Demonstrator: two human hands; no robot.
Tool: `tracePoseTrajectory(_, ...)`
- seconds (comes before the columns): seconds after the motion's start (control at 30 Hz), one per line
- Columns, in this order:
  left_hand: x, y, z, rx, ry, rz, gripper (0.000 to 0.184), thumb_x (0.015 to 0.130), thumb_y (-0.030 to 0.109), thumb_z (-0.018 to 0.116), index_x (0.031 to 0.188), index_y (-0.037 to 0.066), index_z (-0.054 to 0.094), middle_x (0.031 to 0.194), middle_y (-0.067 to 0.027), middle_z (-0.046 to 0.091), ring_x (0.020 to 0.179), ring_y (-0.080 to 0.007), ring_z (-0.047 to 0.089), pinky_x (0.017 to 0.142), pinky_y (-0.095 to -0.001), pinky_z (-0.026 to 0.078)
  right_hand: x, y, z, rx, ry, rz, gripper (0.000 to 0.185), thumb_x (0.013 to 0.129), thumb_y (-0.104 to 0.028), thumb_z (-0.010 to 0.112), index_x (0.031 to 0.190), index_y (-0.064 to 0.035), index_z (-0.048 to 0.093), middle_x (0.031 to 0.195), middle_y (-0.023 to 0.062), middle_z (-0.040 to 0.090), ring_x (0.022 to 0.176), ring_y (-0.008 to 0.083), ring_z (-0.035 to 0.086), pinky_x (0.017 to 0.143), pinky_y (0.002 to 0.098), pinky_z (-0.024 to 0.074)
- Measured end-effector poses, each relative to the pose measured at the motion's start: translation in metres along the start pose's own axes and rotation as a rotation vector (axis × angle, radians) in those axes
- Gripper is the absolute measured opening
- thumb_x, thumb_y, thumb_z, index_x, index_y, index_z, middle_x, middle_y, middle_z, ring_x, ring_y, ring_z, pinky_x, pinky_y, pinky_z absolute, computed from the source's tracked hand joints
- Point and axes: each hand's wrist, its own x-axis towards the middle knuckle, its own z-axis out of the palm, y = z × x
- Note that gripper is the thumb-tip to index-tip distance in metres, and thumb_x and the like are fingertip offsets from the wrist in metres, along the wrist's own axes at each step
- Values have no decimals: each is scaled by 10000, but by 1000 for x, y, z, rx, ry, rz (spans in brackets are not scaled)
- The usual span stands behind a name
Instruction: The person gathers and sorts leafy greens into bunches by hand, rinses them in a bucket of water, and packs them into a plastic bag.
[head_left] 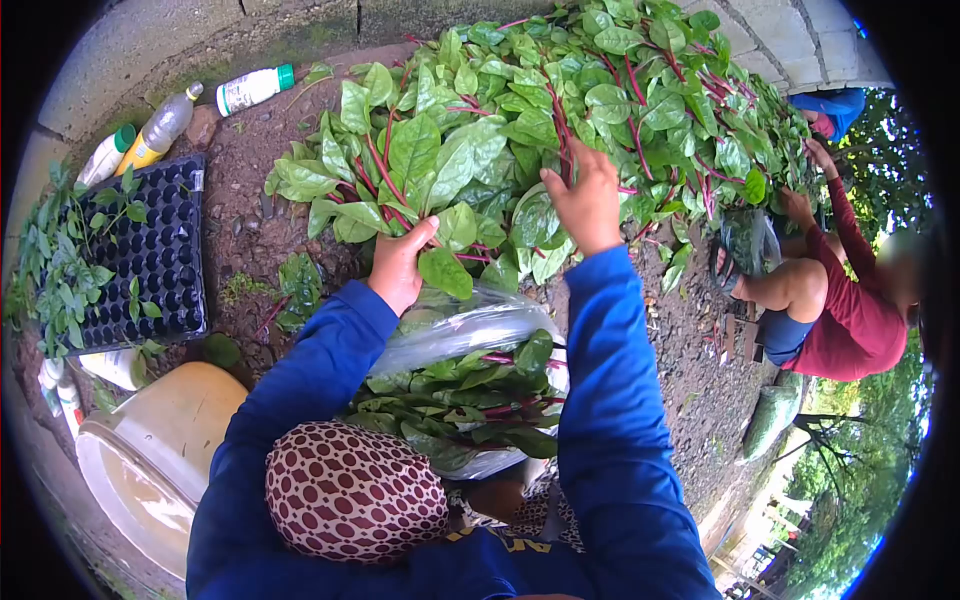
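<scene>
Left hand: closed on the lower stems of a bunch of leafy stems (413,150); left hand (399,266) is at the near edge of the leafy pile (610,102).
Right hand: fingers among the pile's leaves, beside a red stem; cannot tell whether the right hand (588,198) grips it.
Surface: bare soil ground (240,205), with a block wall (200,55) along its far edge.
Setting: outdoors, daylight, trees (870,470) beyond the ground's right edge.
Bunch axis: long axis runs from the left hand towards the wall, leaning left; leaves point away from the wearer.
Bagged stems: in a clear plastic bag (460,332) before the wearer, red stems lying roughly crosswise.
Count: one bag; one black seedling tray (170,225); one pale tub (180,420); three bottles (255,91) near the wall; one co-worker (850,310), seated at right. Individual stems cannot be counted.
</scene>
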Motion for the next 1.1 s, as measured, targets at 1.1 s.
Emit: tracePoseTrajectory(1.1,-18,1,14,117,52,134,282,758,68,690,1014,63,572,902,-2,609,795,-112,571,703,-289,451,22,92,-50,996,-429,708,237,804,-150,614,979,-1,555,746,14,576,572,92,517,532,252,444)
